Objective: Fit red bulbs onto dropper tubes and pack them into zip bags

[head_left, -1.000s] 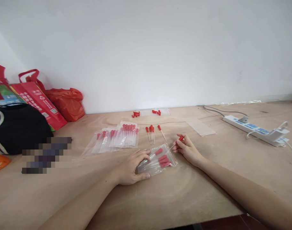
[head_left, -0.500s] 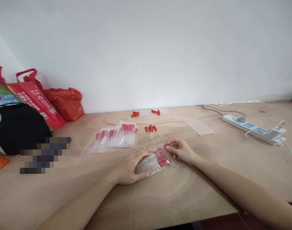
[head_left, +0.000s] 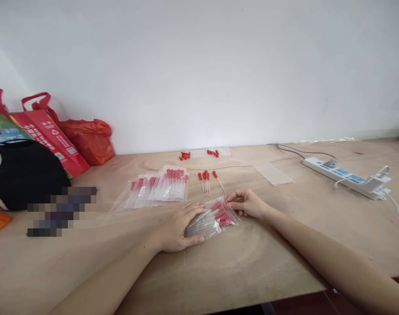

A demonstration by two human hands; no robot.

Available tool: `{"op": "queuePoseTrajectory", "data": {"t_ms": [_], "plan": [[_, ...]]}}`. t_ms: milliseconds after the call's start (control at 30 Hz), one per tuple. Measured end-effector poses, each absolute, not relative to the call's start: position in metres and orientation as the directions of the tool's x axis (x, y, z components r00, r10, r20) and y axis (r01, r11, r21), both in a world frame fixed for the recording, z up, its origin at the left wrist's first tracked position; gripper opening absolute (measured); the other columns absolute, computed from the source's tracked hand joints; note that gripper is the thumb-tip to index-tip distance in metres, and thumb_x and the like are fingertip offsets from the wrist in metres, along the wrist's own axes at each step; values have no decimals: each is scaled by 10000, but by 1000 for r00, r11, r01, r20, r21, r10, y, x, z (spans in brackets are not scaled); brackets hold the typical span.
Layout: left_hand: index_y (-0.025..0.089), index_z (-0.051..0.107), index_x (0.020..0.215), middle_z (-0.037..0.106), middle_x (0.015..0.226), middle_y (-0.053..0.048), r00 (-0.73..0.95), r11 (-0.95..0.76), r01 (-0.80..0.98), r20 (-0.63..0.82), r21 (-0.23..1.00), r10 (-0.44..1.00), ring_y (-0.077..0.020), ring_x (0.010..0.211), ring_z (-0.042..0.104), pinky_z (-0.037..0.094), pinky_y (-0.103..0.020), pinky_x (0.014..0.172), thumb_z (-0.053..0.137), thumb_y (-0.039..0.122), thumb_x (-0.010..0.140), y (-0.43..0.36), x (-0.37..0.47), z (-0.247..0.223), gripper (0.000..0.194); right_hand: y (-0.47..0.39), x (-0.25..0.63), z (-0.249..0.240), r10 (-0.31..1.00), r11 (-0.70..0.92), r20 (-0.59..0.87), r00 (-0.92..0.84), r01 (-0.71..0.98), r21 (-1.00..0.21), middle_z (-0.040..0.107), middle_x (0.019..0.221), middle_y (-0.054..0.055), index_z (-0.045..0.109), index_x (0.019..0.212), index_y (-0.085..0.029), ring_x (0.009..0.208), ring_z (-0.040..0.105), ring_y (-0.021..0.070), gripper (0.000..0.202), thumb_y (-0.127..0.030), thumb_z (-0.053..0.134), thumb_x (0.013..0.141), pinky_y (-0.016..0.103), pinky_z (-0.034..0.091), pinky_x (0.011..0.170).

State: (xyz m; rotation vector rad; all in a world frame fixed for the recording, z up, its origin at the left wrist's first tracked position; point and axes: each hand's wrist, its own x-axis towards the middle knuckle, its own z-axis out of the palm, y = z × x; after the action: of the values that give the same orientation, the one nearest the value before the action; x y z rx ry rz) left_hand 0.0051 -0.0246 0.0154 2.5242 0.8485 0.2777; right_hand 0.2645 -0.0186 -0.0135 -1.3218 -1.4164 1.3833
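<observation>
A clear zip bag [head_left: 212,218] holding several red-capped droppers lies on the wooden table between my hands. Spread over its left end, my left hand [head_left: 182,227] rests with thumb and fingers apart. At the upper right corner of the bag's mouth, my right hand [head_left: 247,203] has thumb and fingers pinched on the edge. Beyond the bag lie loose droppers with red bulbs [head_left: 206,176], one [head_left: 215,174] set a little to the right. Filled bags [head_left: 175,186] overlap in a row to the left.
Loose red bulbs [head_left: 185,155] and a flat bag lie near the wall. Another flat bag [head_left: 274,174] is right of centre. A white power strip [head_left: 345,177] with cables is at right. Red bags [head_left: 88,140] and a black bag [head_left: 25,175] stand at left.
A red bulb near my right fingertips has gone further into the bag. The rightmost loose dropper has shifted slightly right. My left hand has stayed in place.
</observation>
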Motion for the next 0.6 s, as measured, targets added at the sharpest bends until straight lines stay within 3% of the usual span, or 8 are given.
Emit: {"op": "queuePoseTrajectory", "data": {"t_ms": [233, 333, 467, 600], "plan": [[240, 327, 1260, 365, 1335, -60, 793, -714, 526, 35, 463, 608, -244, 1243, 288, 266, -419, 1010, 560, 410, 748, -25, 5, 16, 588, -22, 254, -8, 956, -54, -115, -270, 221, -974, 537, 451, -33, 629, 768, -122, 327, 375, 41, 438, -539, 589, 637, 181, 296, 338], [235, 333, 1259, 363, 1337, -60, 792, -712, 528, 35, 463, 609, -247, 1240, 294, 266, -415, 1011, 570, 405, 740, -25, 5, 17, 595, -23, 257, -4, 969, -86, -144, -202, 272, -958, 508, 423, -38, 613, 759, -128, 298, 360, 45, 498, -601, 470, 700, 181, 271, 311], [231, 337, 1258, 360, 1339, -68, 790, -711, 529, 37, 464, 612, -252, 1242, 288, 262, -419, 1012, 560, 444, 741, -25, 6, 17, 602, -21, 256, -9, 991, -8, -55, -121, 360, -933, 575, 518, -8, 601, 668, -124, 409, 453, 57, 419, -540, 610, 617, 174, 329, 381], [234, 323, 1267, 327, 1357, -73, 787, -695, 533, 18, 482, 616, -255, 1252, 267, 250, -424, 1017, 546, 465, 745, -26, 7, 18, 613, -18, 250, -18, 986, -38, -74, -147, 231, -972, 612, 581, 0, 564, 628, -136, 516, 541, 102, 368, -457, 710, 521, 211, 416, 488]]}}
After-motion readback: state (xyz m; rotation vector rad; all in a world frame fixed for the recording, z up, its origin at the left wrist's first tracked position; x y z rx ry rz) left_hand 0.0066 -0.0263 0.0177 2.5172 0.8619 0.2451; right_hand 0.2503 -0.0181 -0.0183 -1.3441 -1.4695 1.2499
